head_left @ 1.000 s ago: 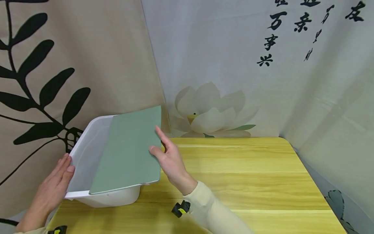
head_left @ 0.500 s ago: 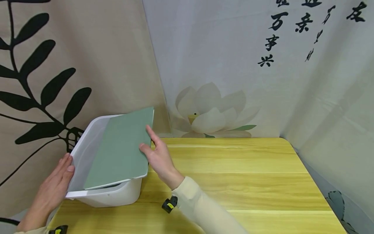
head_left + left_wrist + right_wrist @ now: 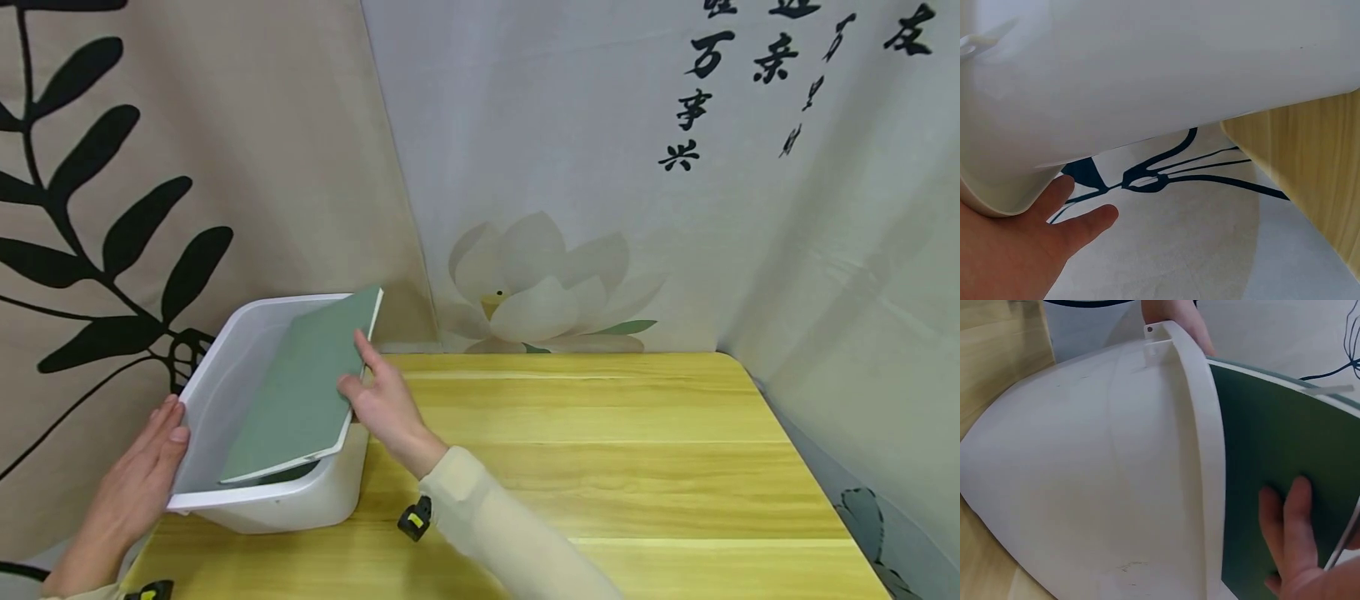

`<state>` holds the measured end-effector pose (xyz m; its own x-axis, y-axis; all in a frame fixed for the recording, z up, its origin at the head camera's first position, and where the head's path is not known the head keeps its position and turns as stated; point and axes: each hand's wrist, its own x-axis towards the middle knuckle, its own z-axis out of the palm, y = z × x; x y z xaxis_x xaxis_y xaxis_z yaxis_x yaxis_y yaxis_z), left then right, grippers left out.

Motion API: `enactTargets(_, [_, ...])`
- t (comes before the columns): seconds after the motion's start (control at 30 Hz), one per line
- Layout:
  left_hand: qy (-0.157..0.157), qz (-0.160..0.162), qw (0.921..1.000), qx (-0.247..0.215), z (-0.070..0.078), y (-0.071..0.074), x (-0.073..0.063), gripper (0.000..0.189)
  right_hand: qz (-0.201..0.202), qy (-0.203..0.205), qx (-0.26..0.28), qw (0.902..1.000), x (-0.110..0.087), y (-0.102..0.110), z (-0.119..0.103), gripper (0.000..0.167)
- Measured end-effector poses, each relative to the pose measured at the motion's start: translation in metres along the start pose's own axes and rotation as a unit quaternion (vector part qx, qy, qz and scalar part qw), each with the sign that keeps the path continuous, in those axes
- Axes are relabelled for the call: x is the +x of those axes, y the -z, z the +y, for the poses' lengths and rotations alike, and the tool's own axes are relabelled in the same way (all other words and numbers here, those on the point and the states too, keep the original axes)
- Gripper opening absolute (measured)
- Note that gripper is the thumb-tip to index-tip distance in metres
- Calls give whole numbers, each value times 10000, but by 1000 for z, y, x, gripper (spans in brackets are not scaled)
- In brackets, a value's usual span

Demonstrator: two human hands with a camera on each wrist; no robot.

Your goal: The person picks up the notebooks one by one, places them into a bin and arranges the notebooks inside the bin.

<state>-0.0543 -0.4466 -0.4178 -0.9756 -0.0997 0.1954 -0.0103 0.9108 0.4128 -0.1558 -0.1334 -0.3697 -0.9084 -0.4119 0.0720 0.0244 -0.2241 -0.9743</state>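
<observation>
A thin notebook (image 3: pixel 303 379) with a sage-green cover leans, tilted, in the mouth of a white plastic bin (image 3: pixel 303 510). Its left side is down inside the bin, and its right edge stands above the rim. My right hand (image 3: pixel 393 417) pinches that right edge, thumb on top. From the right wrist, the other fingers (image 3: pixel 1297 525) lie against the dark green underside. My left hand (image 3: pixel 135 475) rests along the bin's left rim with fingers fairly straight; the left wrist view shows fingers (image 3: pixel 1088 231) below the rim outside. The notebook hides most of the bin's inside.
The bin stands at the left end of a yellow wood-grain table (image 3: pixel 637 467). Behind the table hang a beige cloth with dark leaves (image 3: pixel 300 150) and a pale cloth with writing and a flower (image 3: pixel 562 167). A dark cable (image 3: pixel 1085 303) runs beyond the table.
My right hand has moved left with the notebook, which now tilts more steeply and sits lower in the bin. The left hand and the bin have stayed in place.
</observation>
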Motion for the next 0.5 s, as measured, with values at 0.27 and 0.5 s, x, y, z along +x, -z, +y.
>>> enactTargets(0.27, [96,-77,9999,-23,2,1,1,59,-112,-306,-280,9991,5,-13,6,71])
enactTargets(0.5, [202,-162,9997,-14,5,3,2,59,-265,-303,-903,9951,9,-22,9,71])
